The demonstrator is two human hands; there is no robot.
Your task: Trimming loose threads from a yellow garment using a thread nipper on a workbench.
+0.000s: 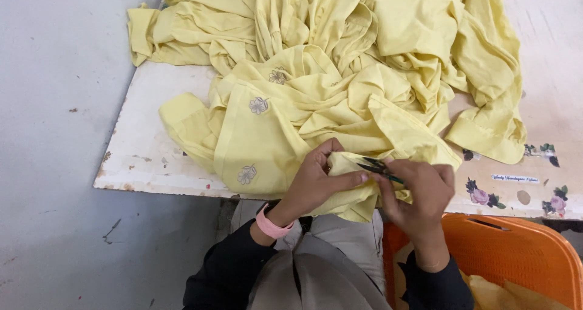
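Head view, looking down at two hands working at the near edge of a desk. The left hand (pixel 319 179), with a pink band (pixel 271 225) at the wrist, is closed on a bunched fold of yellow garment (pixel 316 103), thumb above and fingers curled beneath the cloth. The right hand (pixel 422 194) is closed around a small pair of dark thread snips (pixel 378 167), whose tips point left and lie against the fold just beside the left thumb; whether the blades are open or closed cannot be told. Both forearms wear dark sleeves (pixel 228 267).

The held fold belongs to a large heap of the same yellow fabric, which spreads across most of the desk (pixel 139 152) and hangs slightly over its near edge above the person's lap. Small grey embroidered flowers (pixel 259 105) show on several panels of the cloth. The desk top is white and worn, with chipped patches along its left and near edges and flower stickers (pixel 483 196) at the near right. An orange plastic crate (pixel 522 255) stands below the desk at the right, just beside the right forearm, with yellow cloth visible inside. Grey floor (pixel 54 134) lies to the left.
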